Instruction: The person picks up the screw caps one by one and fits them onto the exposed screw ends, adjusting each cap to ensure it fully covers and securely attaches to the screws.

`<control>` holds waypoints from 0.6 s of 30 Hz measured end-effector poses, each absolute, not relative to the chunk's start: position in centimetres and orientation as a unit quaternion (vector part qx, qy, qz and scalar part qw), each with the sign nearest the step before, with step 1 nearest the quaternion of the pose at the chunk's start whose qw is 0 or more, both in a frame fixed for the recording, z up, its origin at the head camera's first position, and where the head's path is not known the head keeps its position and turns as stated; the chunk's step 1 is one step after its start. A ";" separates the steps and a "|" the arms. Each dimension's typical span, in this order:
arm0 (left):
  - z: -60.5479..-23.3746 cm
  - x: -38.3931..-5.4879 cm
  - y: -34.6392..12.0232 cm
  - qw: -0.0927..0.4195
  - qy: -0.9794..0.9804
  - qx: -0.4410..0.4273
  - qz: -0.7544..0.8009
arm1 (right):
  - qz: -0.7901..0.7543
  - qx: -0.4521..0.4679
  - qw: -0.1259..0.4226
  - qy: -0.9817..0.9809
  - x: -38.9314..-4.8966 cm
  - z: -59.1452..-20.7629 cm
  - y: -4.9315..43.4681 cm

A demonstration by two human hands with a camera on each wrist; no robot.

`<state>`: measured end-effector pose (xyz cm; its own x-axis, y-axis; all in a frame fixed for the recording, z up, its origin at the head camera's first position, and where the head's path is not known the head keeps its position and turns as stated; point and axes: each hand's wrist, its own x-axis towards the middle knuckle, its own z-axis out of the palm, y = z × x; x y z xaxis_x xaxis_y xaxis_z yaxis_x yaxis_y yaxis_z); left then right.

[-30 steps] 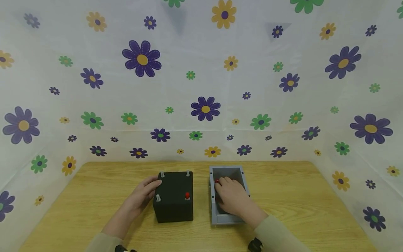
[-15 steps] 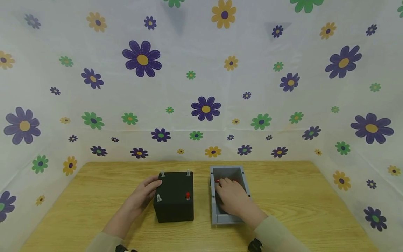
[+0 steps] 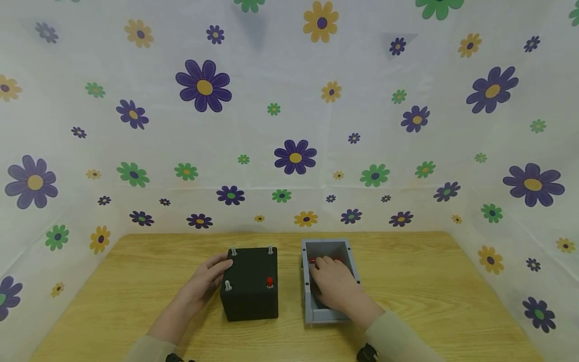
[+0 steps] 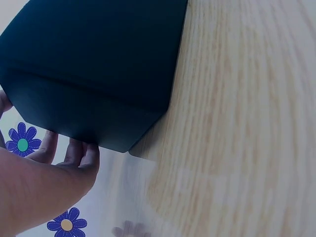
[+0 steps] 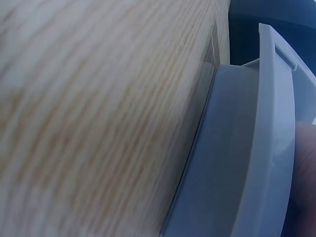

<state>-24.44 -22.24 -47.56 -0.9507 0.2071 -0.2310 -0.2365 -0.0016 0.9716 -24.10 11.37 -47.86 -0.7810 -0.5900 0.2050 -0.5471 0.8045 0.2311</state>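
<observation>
A black box point(image 3: 251, 271) stands on the table with a pale grey post point(image 3: 228, 285) at three of its top corners. On the front right corner sits a red cap point(image 3: 269, 282). My left hand point(image 3: 205, 281) holds the box at its left side, one digit over the top edge and bent fingers point(image 4: 74, 152) against the side. Inside the grey bin point(image 3: 331, 315), right of the box, my right hand point(image 3: 334, 284) reaches down with bent fingers. Small red pieces point(image 3: 312, 261) show beside its fingertips; whether it pinches one is hidden.
The wooden table point(image 3: 407, 291) runs on both sides of the box and bin. A white sheet point(image 3: 253, 125) with printed flowers closes off the back and both sides. A narrow gap separates the box from the bin.
Almost nothing differs. Both hands, the box and the bin keep their places; only slight movement of the right fingers among the red pieces shows.
</observation>
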 end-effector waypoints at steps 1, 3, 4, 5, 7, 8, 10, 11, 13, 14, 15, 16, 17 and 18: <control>-47.6 -24.4 -22.3 0.156 0.689 -0.011 0.708 | -0.082 0.302 0.133 -0.940 -24.1 -47.8 11.4; -47.6 -24.5 -22.3 0.157 0.689 -0.009 0.707 | -0.083 0.302 0.131 -0.941 -23.9 -47.6 11.3; -47.6 -24.5 -22.3 0.158 0.690 -0.008 0.706 | -0.085 0.302 0.129 -0.941 -23.9 -47.5 11.3; -47.6 -24.5 -22.4 0.159 0.691 -0.008 0.705 | -0.085 0.302 0.130 -0.941 -23.9 -47.5 11.3; -47.6 -24.5 -22.4 0.162 0.693 -0.007 0.703 | -0.084 0.303 0.132 -0.940 -23.8 -47.4 11.3; -47.6 -24.5 -22.4 0.163 0.694 -0.006 0.701 | -0.082 0.303 0.133 -0.940 -23.8 -47.4 11.3; -47.6 -24.5 -22.5 0.163 0.695 -0.006 0.701 | -0.080 0.303 0.135 -0.940 -23.9 -47.5 11.2; -47.6 -24.5 -22.5 0.163 0.694 -0.005 0.701 | -0.079 0.303 0.135 -0.940 -23.9 -47.5 11.2; -47.6 -24.6 -22.6 0.163 0.694 -0.004 0.701 | -0.076 0.303 0.137 -0.940 -24.0 -47.6 11.2; -47.6 -24.6 -22.6 0.163 0.694 -0.002 0.701 | -0.075 0.304 0.138 -0.940 -24.0 -47.7 11.2; -47.6 -24.5 -22.6 0.163 0.693 -0.002 0.702 | -0.074 0.304 0.140 -0.939 -24.1 -47.7 11.2; -47.6 -24.5 -22.6 0.163 0.693 -0.002 0.702 | -0.074 0.305 0.142 -0.939 -24.1 -47.7 11.2; -47.6 -24.5 -22.6 0.163 0.693 -0.001 0.702 | -0.073 0.305 0.144 -0.939 -24.1 -47.7 11.2; -47.6 -24.5 -22.6 0.164 0.693 -0.001 0.702 | -0.074 0.306 0.147 -0.938 -24.1 -47.7 11.2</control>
<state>-24.51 -22.58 -47.59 -0.9464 0.2290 -0.2278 -0.2305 0.0153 0.9729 -24.14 11.22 -47.72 -0.7697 -0.5951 0.2310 -0.5516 0.8022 0.2285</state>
